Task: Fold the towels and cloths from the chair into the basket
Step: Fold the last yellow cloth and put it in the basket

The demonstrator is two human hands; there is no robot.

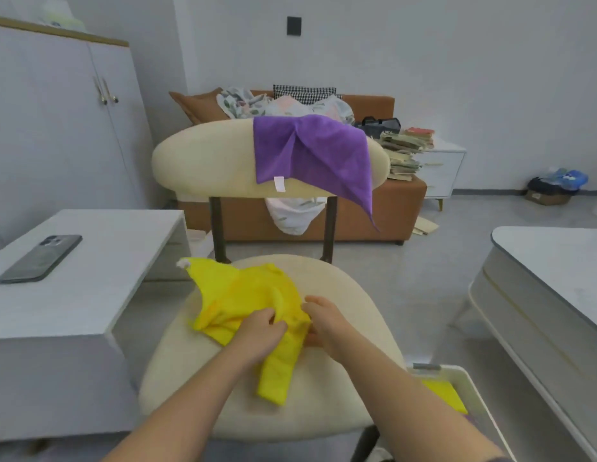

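A crumpled yellow cloth [244, 295] lies on the cream seat of the chair [343, 288]. My left hand [262, 331] grips a bunch of this cloth near its middle. My right hand [323, 320] pinches its right edge, fingers curled under the fabric. A purple cloth [313, 151] hangs over the chair's backrest, one corner trailing down to the right. The white basket [463, 373] stands on the floor at the chair's right front, partly behind my right forearm, with a folded yellow cloth [445, 393] inside.
A white side table [100, 278] with a phone [40, 258] stands left of the chair. A white coffee table [550, 271] is at the right. Behind the chair is an orange sofa [373, 215] piled with bedding, books and a bag.
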